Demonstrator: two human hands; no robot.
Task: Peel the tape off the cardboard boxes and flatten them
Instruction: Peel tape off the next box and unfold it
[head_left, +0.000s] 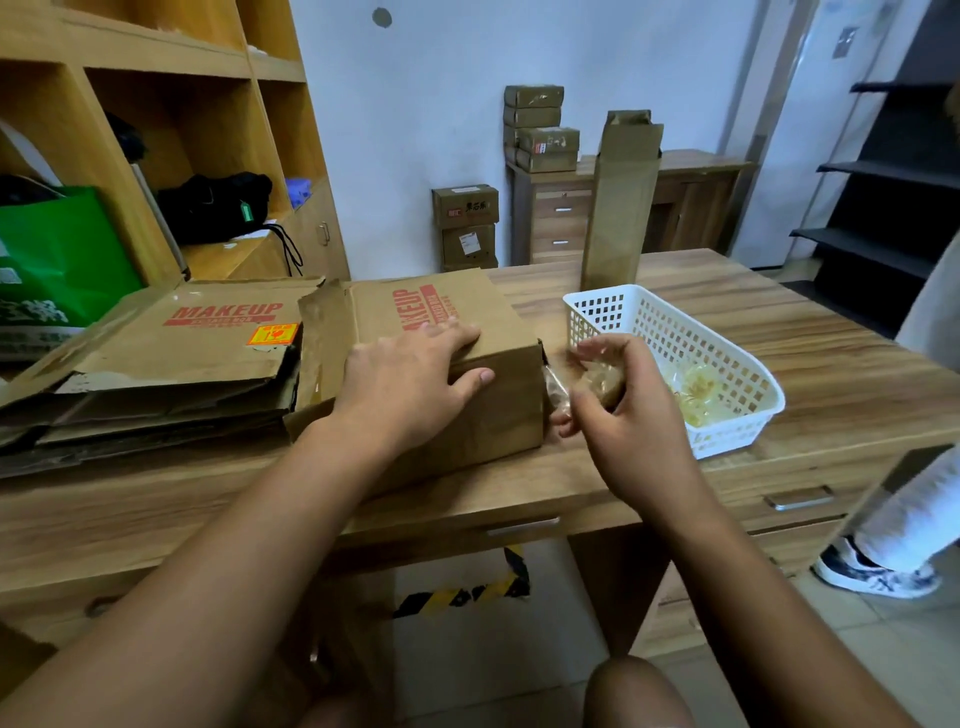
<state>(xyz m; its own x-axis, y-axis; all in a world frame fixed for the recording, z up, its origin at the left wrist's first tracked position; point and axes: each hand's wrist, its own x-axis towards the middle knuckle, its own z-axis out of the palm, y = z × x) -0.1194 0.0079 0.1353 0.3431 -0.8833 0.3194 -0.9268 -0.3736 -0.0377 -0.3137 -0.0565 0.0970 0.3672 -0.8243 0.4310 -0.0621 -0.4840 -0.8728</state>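
A cardboard box (457, 364) printed MAKEUP stands near the front edge of the wooden bench (779, 353). The left hand (410, 384) lies spread and flat on its top, thumb over the front edge. Just beside the box's right end, the right hand (628, 410) pinches a crumpled strip of clear tape (582, 382). Flattened boxes (156, 374) are stacked at the left edge; a white basket (675, 332) holding tape scraps sits right.
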